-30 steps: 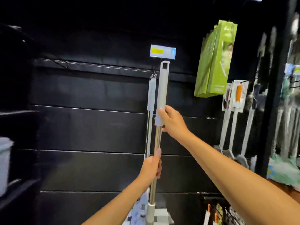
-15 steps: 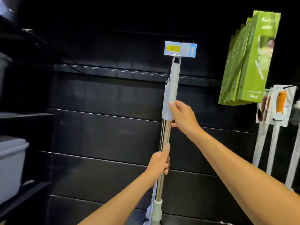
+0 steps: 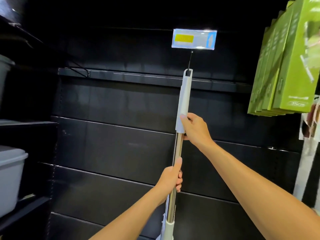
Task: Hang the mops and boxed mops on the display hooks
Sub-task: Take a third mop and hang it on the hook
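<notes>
A mop (image 3: 184, 99) with a pale grey handle sleeve and a shiny metal pole stands nearly upright in front of the black wall panel. My right hand (image 3: 194, 129) grips the lower end of the grey sleeve. Lower down, my left hand (image 3: 171, 178) grips the metal pole. The loop at the handle's top sits around the thin black display hook (image 3: 190, 60), which carries a price tag (image 3: 194, 38). A second mop hangs right behind, mostly hidden. The mop head is out of view below.
Green boxed mops (image 3: 284, 66) hang at the upper right, with other carded mops (image 3: 310, 129) below them. Grey plastic bins (image 3: 10, 177) sit on black shelves at the left. A horizontal rail (image 3: 129, 75) runs across the wall.
The mop's top loop has come down from in front of the price tag onto the hook below it. The view has moved closer and shifted left. Both hands keep their grip.
</notes>
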### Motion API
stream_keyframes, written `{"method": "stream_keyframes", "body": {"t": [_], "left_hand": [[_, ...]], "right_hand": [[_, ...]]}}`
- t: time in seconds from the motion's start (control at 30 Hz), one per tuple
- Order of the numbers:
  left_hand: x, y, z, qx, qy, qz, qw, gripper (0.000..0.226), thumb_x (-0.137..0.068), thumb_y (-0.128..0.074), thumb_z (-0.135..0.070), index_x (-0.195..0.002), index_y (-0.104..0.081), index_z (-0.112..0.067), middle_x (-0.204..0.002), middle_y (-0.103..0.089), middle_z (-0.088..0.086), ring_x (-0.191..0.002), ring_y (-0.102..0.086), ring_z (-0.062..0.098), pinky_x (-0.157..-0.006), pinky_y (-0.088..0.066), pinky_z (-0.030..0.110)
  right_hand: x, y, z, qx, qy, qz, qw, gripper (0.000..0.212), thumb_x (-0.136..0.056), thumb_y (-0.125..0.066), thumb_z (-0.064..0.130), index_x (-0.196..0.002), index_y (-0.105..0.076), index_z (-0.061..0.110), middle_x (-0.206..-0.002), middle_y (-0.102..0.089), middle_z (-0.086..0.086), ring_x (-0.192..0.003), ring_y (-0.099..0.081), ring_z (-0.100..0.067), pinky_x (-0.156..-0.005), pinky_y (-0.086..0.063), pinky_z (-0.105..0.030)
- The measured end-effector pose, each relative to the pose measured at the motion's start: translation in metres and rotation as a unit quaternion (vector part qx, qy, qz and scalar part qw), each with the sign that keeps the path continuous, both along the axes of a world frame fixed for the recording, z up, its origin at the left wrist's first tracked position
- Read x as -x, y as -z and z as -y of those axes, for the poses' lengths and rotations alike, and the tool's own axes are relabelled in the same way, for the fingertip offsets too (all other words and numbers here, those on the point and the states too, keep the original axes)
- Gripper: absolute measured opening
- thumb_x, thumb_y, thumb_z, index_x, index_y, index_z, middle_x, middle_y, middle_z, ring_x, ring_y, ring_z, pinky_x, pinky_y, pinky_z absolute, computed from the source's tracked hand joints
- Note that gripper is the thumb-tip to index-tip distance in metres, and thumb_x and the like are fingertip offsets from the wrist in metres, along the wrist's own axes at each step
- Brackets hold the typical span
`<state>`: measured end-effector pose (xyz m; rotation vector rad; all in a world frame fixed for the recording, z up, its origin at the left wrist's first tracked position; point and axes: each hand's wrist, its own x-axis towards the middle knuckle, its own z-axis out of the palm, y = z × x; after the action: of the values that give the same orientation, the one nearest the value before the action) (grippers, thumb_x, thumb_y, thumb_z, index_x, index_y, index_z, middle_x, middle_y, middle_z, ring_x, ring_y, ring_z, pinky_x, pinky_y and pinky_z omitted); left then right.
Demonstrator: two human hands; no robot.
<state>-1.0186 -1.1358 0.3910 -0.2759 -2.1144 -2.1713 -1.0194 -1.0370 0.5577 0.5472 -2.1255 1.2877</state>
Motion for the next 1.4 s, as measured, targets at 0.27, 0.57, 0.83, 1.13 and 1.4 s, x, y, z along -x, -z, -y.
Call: {"method": "stream_keyframes", "body": {"t": [0.27,0.57,0.83,1.13,1.4], "left_hand": [[0.034,0.002,0.000,0.003,0.004,0.020,1.000,0.061,-0.091,-0.047,-0.078,-0.065,-0.045,-0.022,-0.056,-0.037,-0.003,-0.051,-0.038,0.013,-0.058,-0.042,0.029],[0.051,-0.001,0.004,0.011,0.014,0.026,0.999,0.064,-0.085,-0.046,-0.083,-0.065,-0.047,-0.023,-0.056,-0.041,-0.003,-0.051,-0.043,0.012,-0.060,-0.047,0.029],[0.045,-0.006,0.013,0.051,0.026,0.050,0.997,0.067,-0.091,-0.044,-0.080,-0.081,-0.061,-0.016,-0.069,-0.062,0.002,-0.062,-0.061,0.017,-0.078,-0.057,0.037],[0.004,0.022,0.041,0.273,-0.024,0.012,0.962,0.035,-0.106,-0.051,-0.046,-0.128,-0.058,-0.019,-0.097,-0.062,0.005,-0.085,-0.056,0.012,-0.079,-0.053,0.029],[-0.052,0.087,0.083,0.371,-0.062,-0.009,0.927,0.055,-0.103,-0.056,-0.043,-0.153,-0.042,-0.022,-0.158,-0.047,0.001,-0.142,-0.049,0.020,-0.116,-0.042,0.038]], "right_hand": [[0.055,-0.001,0.001,0.012,0.007,0.034,0.999,0.029,-0.101,-0.056,0.047,-0.117,-0.048,0.025,-0.113,-0.061,-0.002,-0.095,-0.067,-0.022,-0.077,-0.066,-0.048],[0.079,-0.001,0.004,-0.022,0.039,0.012,0.999,0.029,-0.102,-0.057,0.045,-0.115,-0.043,0.022,-0.111,-0.055,0.000,-0.087,-0.063,-0.022,-0.081,-0.065,-0.046],[0.079,0.002,0.007,-0.029,0.060,-0.015,0.998,0.029,-0.102,-0.055,0.048,-0.111,-0.046,0.022,-0.111,-0.055,-0.001,-0.094,-0.065,-0.024,-0.080,-0.065,-0.045],[0.054,0.031,0.008,0.004,0.049,0.031,0.998,0.031,-0.100,-0.064,0.036,-0.123,-0.050,0.020,-0.115,-0.059,-0.002,-0.099,-0.068,-0.021,-0.084,-0.063,-0.035],[-0.004,0.150,0.005,-0.028,0.024,0.136,0.990,0.031,-0.101,-0.063,0.026,-0.129,-0.054,0.018,-0.096,-0.063,0.006,-0.089,-0.066,-0.013,-0.083,-0.059,-0.034]]}}
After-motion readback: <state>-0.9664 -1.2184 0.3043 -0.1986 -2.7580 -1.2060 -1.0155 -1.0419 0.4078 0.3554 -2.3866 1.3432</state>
